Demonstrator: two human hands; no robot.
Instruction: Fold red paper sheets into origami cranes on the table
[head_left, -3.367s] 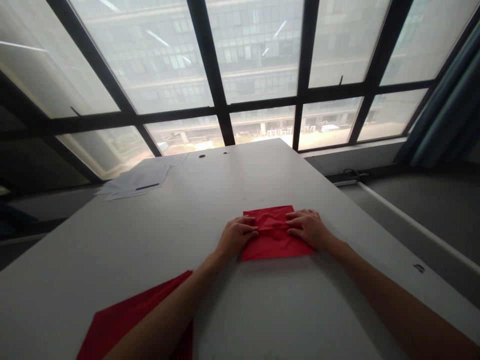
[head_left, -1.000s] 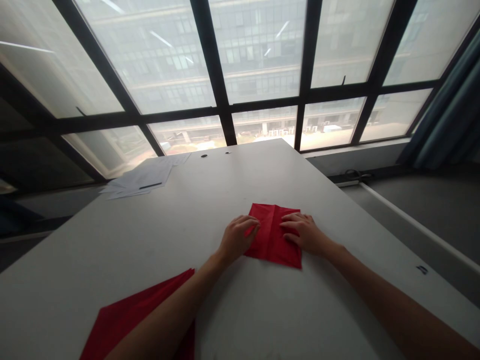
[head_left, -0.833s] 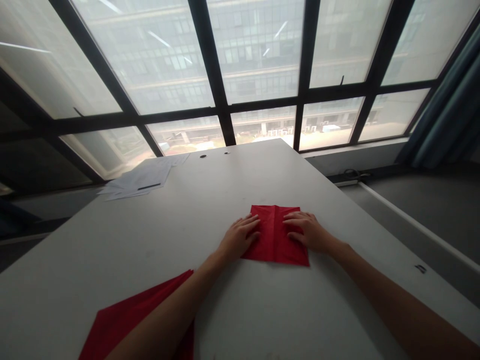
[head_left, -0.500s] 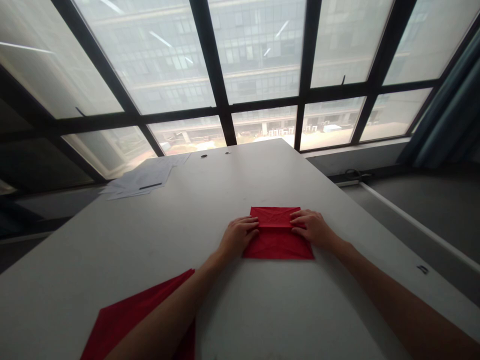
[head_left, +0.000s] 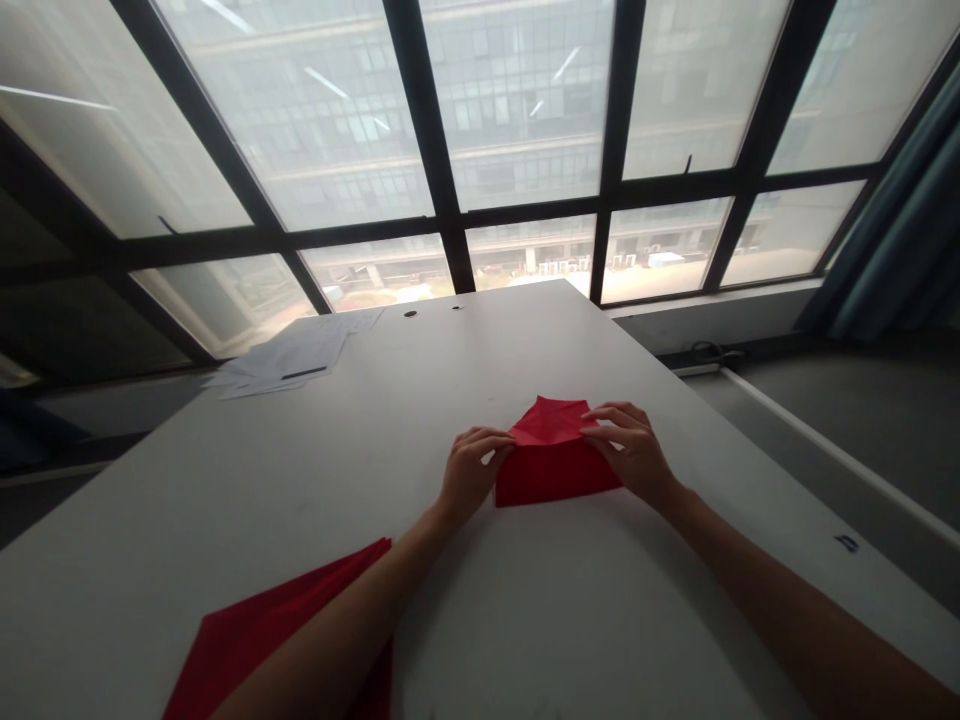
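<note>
A folded red sheet (head_left: 556, 474), whether paper or thin cloth I cannot tell, is partly lifted from the white table. Its near part shows a smooth dark panel, while the creased far part tilts up to a point. At its left edge my left hand (head_left: 474, 466) pinches the fold between thumb and fingers. Opposite, my right hand (head_left: 634, 452) grips the right end of the same fold, fingers bent and thumb underneath. Under my left forearm lies a second, larger red piece (head_left: 255, 632), partly covered by the arm.
The white table (head_left: 420, 400) reaches toward a large window. Loose white papers (head_left: 289, 350) with a dark pen (head_left: 304, 373) lie at the far left. A small dark object (head_left: 847, 543) rests near the right edge. Beyond that edge is a white rail (head_left: 825, 460).
Both hands have gone from resting on the flat red sheet to pinching its fold. The fold has come up, and the far part has bent into a peak.
</note>
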